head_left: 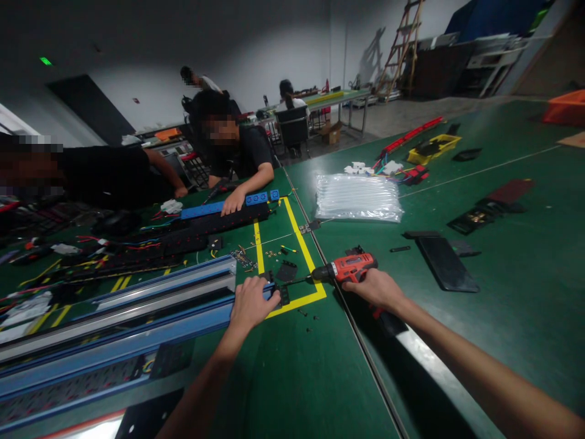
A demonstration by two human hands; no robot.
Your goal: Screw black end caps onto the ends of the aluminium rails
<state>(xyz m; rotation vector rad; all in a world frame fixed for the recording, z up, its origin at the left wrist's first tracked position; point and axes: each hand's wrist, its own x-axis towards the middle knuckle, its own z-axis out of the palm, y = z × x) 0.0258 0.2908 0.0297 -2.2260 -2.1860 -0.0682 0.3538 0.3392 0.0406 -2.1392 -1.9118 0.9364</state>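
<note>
My right hand point(377, 288) is wrapped round the grip of a red and black cordless drill point(348, 269), whose bit points left at the end of a long blue aluminium housing point(137, 305). My left hand point(251, 302) is closed on that end of the housing, next to a small black end piece point(283, 294). Loose screws point(273, 252) and a black plate point(287, 271) lie inside a yellow taped rectangle point(315, 268) just beyond.
Across the green table point(503, 256), a person's hand rests on a blue and black power strip point(223, 210) among coloured wires. A clear plastic pack point(356, 198), a black panel point(445, 263), a yellow tray point(432, 148) and black parts lie to the right. Other people sit farther back.
</note>
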